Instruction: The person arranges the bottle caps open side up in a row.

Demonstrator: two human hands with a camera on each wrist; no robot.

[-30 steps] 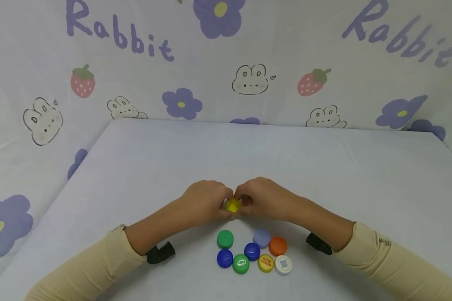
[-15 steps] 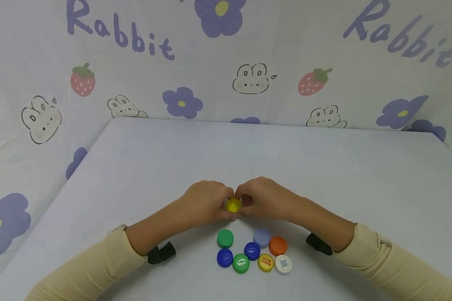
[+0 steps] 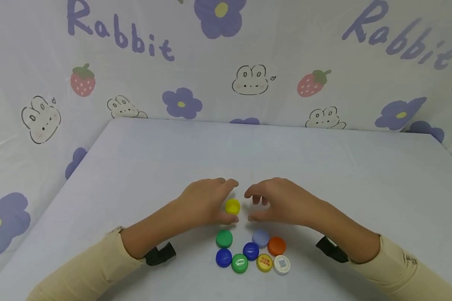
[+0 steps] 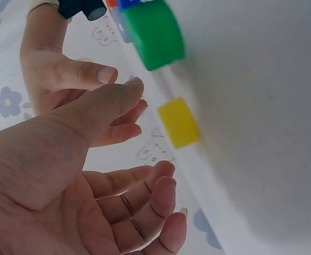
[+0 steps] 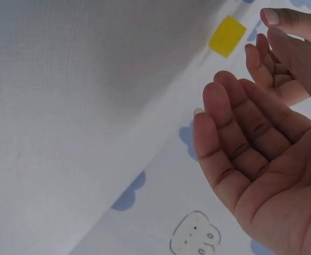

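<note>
A small yellow cap (image 3: 232, 207) sits on the white table, its hollow side seemingly facing up in the head view. My left hand (image 3: 205, 202) is spread around its left side, thumb and fingers apart, and holds nothing. To the right of the cap my right hand (image 3: 286, 202) is loosely curved with nothing in it. Both wrist views show the yellow cap (image 4: 178, 123) standing apart from the fingertips. Nearer the person lie a green cap (image 3: 224, 238), a pale blue cap (image 3: 261, 238) and an orange cap (image 3: 276, 246).
Closer still are two dark blue caps, one of them (image 3: 224, 258) at the left, a green cap with white print (image 3: 240, 263), a printed yellow cap (image 3: 264, 262) and a white cap (image 3: 281, 264). A patterned cloth (image 3: 278, 46) hangs behind the table (image 3: 211, 146).
Both hands have let go of the yellow cap, and their fingers have spread. The right hand has drawn away to the right. The cap stays almost where it was.
</note>
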